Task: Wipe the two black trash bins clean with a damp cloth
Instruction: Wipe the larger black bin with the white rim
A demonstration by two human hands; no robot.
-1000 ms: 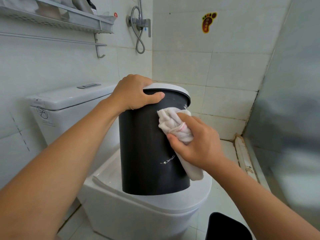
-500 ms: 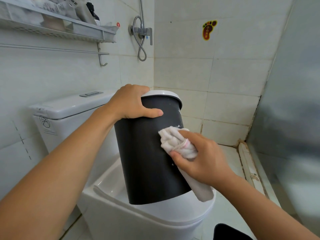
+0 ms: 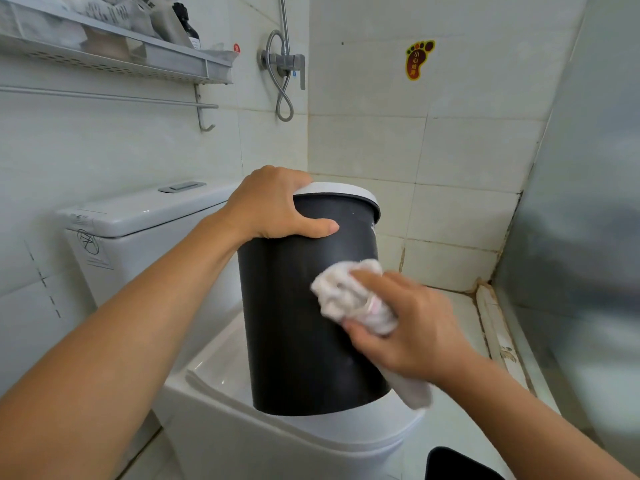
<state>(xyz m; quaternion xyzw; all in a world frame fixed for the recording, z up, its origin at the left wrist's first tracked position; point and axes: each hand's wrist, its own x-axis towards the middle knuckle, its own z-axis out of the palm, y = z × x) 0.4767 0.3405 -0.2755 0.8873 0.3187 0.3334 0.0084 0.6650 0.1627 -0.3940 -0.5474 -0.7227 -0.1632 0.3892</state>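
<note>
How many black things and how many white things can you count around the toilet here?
Black: 2, the round black plastic trash bin with a white rim standing on the toilet lid, and a dark object at the bottom edge, only partly seen.
White: 2, the crumpled white cloth and the white ceramic toilet.
Total: 4

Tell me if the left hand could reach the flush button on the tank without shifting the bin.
Probably not: the left hand grips the bin rim, steadying it on the toilet lid. The flush button lies close, unobstructed.
</note>
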